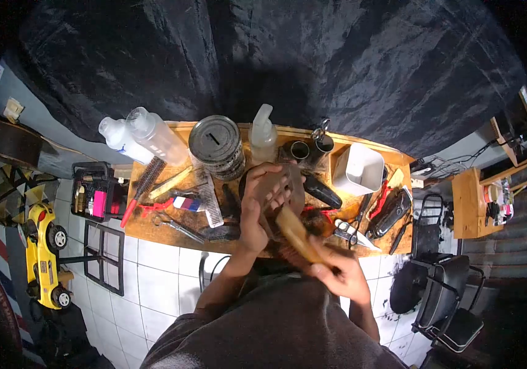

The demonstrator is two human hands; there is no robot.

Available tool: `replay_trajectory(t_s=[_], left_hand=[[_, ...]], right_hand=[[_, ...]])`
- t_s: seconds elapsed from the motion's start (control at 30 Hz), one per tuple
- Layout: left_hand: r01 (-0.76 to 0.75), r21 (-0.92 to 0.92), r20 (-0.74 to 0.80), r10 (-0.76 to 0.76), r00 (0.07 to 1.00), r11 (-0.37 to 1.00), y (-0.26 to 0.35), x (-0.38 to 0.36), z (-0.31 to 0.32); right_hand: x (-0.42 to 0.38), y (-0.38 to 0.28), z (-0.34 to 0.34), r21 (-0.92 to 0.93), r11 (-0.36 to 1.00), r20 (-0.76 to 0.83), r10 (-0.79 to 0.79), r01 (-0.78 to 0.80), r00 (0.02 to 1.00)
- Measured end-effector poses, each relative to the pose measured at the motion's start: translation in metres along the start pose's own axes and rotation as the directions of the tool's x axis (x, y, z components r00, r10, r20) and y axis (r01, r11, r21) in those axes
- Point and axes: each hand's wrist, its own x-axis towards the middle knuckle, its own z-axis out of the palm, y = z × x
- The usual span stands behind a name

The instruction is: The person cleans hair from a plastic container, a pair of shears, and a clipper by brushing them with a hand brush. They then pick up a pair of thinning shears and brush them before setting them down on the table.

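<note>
My right hand [342, 270] is closed around a wooden-backed brush [296, 234], its dark bristles turned down and to the left and slightly blurred. My left hand [256, 206] is raised over the middle of the wooden table, its fingers curled around a greyish, see-through, box-like piece [295, 195]; I cannot tell what kind of thing it is. The brush's upper end overlaps the lower edge of that piece. Just behind the left hand are a spray bottle [263, 138] and a large tin with a slot in its lid [216, 144].
On the wooden table [146, 227] are a round brush [143, 187], a white comb [208, 197], scissors [352, 234], a black hair clipper [392, 212] and a white container [359, 169]. Clear bottles [155, 135] stand at the back left. A black chair [445, 295] is at right, a yellow toy car [46, 255] at left.
</note>
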Motion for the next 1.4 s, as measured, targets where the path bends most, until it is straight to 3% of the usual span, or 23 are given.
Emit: replay_trajectory(t_s=[0.07,0.1,0.13,0.2,0.23,0.37,0.43,0.47,0.53,0.57,0.67,0.7,0.73,0.8,0.9,0.93,1.0,1.07,1.1,1.17,1.27,1.33,1.4], left_hand=[[-0.114,0.184,0.018,0.112,0.994,0.976,-0.005,0.0,0.003],[-0.155,0.105,-0.007,0.156,0.988,0.982,-0.006,0.0,0.007],[-0.157,0.106,-0.006,0.158,0.987,0.982,-0.007,0.0,0.007],[-0.25,0.159,-0.073,0.264,0.962,0.955,-0.01,-0.001,0.002],[-0.25,0.208,-0.103,0.276,0.956,0.945,-0.011,0.0,-0.005],[-0.257,0.094,-0.136,0.268,0.954,0.962,-0.021,-0.006,-0.003],[-0.338,0.456,0.012,0.374,0.928,0.823,-0.027,-0.008,-0.007],[-0.341,0.455,0.015,0.375,0.927,0.823,-0.028,-0.007,-0.005],[-0.505,0.45,0.187,0.475,0.86,0.737,-0.031,-0.005,0.0],[-0.512,0.593,0.222,0.485,0.846,0.621,-0.03,-0.007,-0.002],[-0.494,0.54,0.089,0.538,0.838,0.681,-0.04,-0.003,-0.005],[-0.49,0.541,0.083,0.537,0.84,0.683,-0.039,-0.006,-0.006],[-0.433,0.521,0.051,0.48,0.876,0.736,-0.033,-0.006,-0.005],[-0.313,0.474,-0.016,0.363,0.932,0.823,-0.021,-0.007,-0.006],[-0.308,0.494,-0.002,0.355,0.935,0.813,-0.024,-0.012,-0.01],[-0.339,0.471,0.002,0.383,0.924,0.814,-0.027,-0.012,-0.005],[-0.316,0.441,-0.001,0.352,0.936,0.84,-0.025,-0.014,0.005],[-0.217,0.535,-0.085,0.308,0.948,0.816,-0.017,-0.011,0.012],[-0.03,0.141,-0.192,0.057,0.98,0.99,-0.019,-0.013,0.004],[-0.061,0.089,-0.149,0.074,0.986,0.994,-0.011,-0.01,-0.002],[-0.066,-0.085,-0.065,0.06,0.996,0.994,0.001,-0.009,-0.002],[0.092,-0.145,-0.172,-0.117,0.978,0.985,0.007,-0.008,0.0],[0.086,-0.118,-0.128,-0.101,0.987,0.989,0.002,-0.007,-0.006]], right_hand=[[-0.003,0.004,0.004,0.29,0.871,-0.098,0.439,-0.396,0.893],[0.004,0.005,0.005,0.099,0.941,-0.257,0.339,-0.324,0.905],[0.002,0.008,0.007,0.099,0.942,-0.257,0.337,-0.322,0.906],[-0.006,0.015,0.009,0.088,0.961,-0.062,0.269,-0.263,0.961],[-0.007,0.014,0.009,0.017,0.99,-0.002,0.137,-0.137,0.991],[-0.004,0.001,0.009,0.346,0.89,0.09,0.282,-0.296,0.955],[-0.005,0.005,0.006,0.652,0.685,0.108,0.338,-0.324,0.935],[-0.001,0.005,0.01,0.691,0.679,0.014,0.33,-0.248,0.944],[0.019,0.001,0.013,0.478,0.819,-0.074,0.398,-0.318,0.914],[0.019,-0.004,0.014,0.477,0.82,-0.08,0.398,-0.315,0.914],[0.018,-0.011,0.014,0.517,0.787,0.01,0.389,-0.338,0.921],[0.014,-0.007,0.011,0.478,0.83,0.062,0.293,-0.286,0.954],[0.011,-0.004,0.008,0.442,0.867,0.119,0.196,-0.229,0.973],[0.007,-0.002,0.007,0.49,0.821,0.173,0.24,-0.295,0.955],[0.01,-0.005,0.01,0.647,0.678,0.022,0.443,-0.35,0.896],[0.015,-0.005,0.014,0.647,0.677,0.018,0.446,-0.351,0.895],[0.024,-0.004,0.019,0.47,0.809,-0.063,0.429,-0.352,0.901],[0.02,-0.007,0.02,0.491,0.804,-0.029,0.401,-0.337,0.915],[0.018,-0.006,0.018,0.415,0.86,0.026,0.315,-0.297,0.949],[0.018,-0.011,0.01,0.264,0.937,0.097,0.211,-0.23,0.973],[0.012,0.002,-0.007,0.262,0.943,0.158,0.166,-0.204,0.973],[0.014,0.004,-0.006,0.264,0.945,0.187,0.144,-0.191,0.972],[0.02,0.0,0.002,0.094,0.983,-0.07,0.164,-0.157,0.984]])
